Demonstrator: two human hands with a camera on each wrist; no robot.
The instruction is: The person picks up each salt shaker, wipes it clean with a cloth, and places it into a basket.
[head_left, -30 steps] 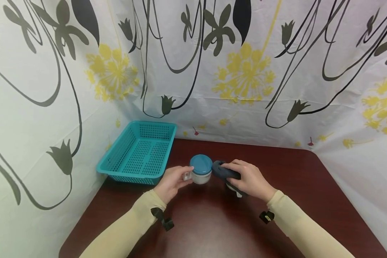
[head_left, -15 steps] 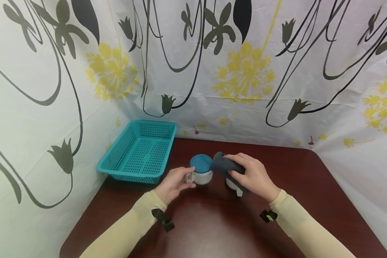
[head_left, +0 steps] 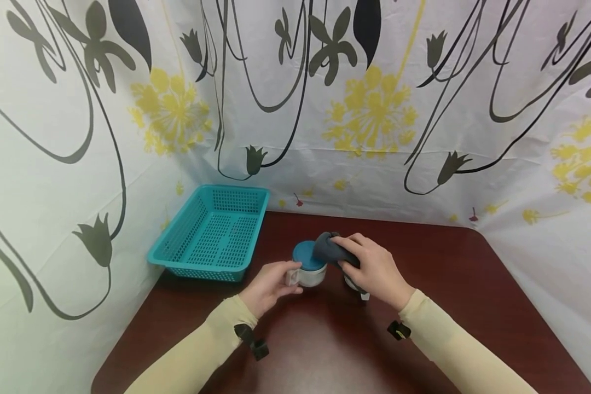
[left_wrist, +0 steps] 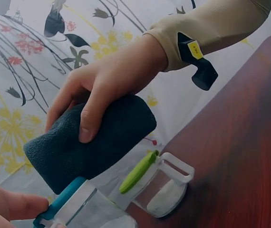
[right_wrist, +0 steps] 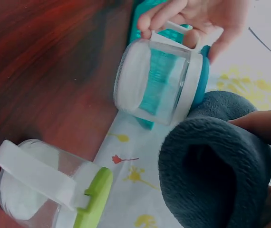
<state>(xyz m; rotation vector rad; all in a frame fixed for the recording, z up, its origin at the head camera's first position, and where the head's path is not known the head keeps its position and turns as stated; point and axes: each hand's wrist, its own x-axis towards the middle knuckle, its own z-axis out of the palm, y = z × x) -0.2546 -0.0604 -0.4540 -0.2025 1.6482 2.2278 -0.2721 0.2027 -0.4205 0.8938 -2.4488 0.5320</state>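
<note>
My left hand [head_left: 270,285] holds a clear jar [right_wrist: 161,83] by its white handle. The jar's blue lid [head_left: 302,253] is on. In my right hand [head_left: 374,267] is a folded dark grey cloth [head_left: 331,249], gripped between thumb and fingers. The cloth touches the right side of the blue lid. Below the right hand a second jar [left_wrist: 166,195] stands on the table, with a green lid [left_wrist: 138,172] and a white handle; white contents show inside it. From the head view, the cloth and right hand hide most of this second jar.
A turquoise perforated basket [head_left: 197,266] stands at the table's back left. The dark red-brown table [head_left: 423,251] has rounded corners. White flower-printed sheeting [head_left: 295,126] hangs behind and at both sides.
The right hand has shifted left with the cloth, which now overlaps the blue lid. The blue-lidded jar and left hand have come slightly closer and to the right.
</note>
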